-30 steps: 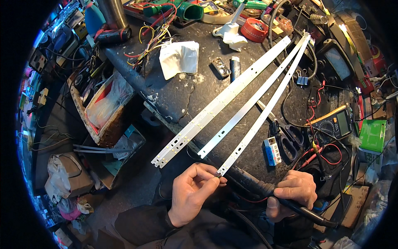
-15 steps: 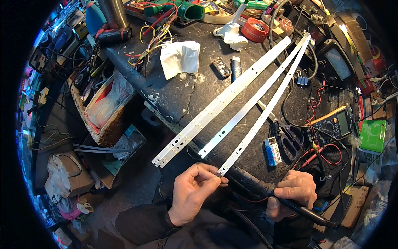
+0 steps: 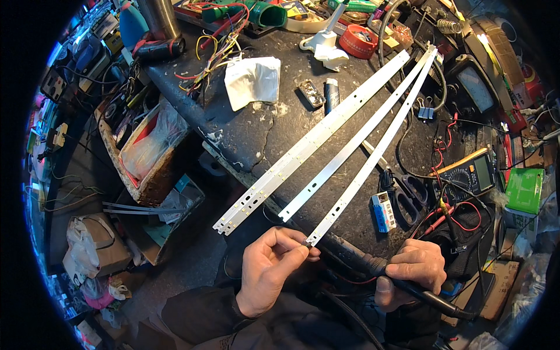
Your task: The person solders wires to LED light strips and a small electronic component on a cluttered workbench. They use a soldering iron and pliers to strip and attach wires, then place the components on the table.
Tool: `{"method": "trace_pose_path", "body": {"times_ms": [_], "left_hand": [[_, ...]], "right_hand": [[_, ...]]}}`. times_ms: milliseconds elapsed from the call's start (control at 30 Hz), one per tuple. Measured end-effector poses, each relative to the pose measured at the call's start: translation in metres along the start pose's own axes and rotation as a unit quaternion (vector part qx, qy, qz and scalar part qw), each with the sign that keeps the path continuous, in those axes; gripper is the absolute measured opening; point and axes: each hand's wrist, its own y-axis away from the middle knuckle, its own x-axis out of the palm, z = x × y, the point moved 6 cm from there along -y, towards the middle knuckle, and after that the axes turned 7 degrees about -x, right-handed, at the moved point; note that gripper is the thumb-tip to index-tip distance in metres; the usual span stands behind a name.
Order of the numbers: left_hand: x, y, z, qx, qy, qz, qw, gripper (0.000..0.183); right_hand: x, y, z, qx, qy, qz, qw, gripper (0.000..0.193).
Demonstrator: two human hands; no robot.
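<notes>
My left hand (image 3: pixel 273 269) is closed, thumb and fingers pinching the near end of a narrow white LED strip (image 3: pixel 366 166). That strip slopes up and right across the dark workbench (image 3: pixel 256 131). Beside it lie a plain silvery strip (image 3: pixel 344 157) and a wider pair of LED strips (image 3: pixel 291 157), their near ends over the bench edge. My right hand (image 3: pixel 415 269) is wrapped round a black tubular tool (image 3: pixel 434 300) with a ribbed collar. The tool's front part points toward the left hand along the bench edge; its tip is hard to make out.
Right of the strips are a small blue-and-white box (image 3: pixel 382 213), scissors (image 3: pixel 408 201) and a multimeter (image 3: pixel 469 175) with red and black leads. Farther back lie a white cloth (image 3: pixel 252 83), a lighter (image 3: pixel 332 95) and a red round container (image 3: pixel 358 42). An open bin (image 3: pixel 146 163) stands left.
Almost nothing differs. The pinched LED strip's near end and my left fingertips have shifted very slightly left; the right hand and its tool stay put.
</notes>
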Motion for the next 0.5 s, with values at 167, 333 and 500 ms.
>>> {"method": "trace_pose_path", "body": {"times_ms": [167,333,500], "left_hand": [[0.0007,0.0000,0.0009,-0.004,0.009,0.001,1.000,0.007],[0.0008,-0.0010,0.0012,-0.005,0.011,0.001,1.000,0.007],[0.0012,-0.0013,0.0016,-0.005,0.001,0.002,1.000,0.006]], "right_hand": [[0.0003,-0.0002,-0.0004,0.005,-0.007,-0.008,1.000,0.023],[0.0001,-0.0011,-0.0001,0.002,0.001,0.002,1.000,0.022],[0.0005,-0.0009,-0.0005,-0.003,-0.002,0.001,1.000,0.022]]}}
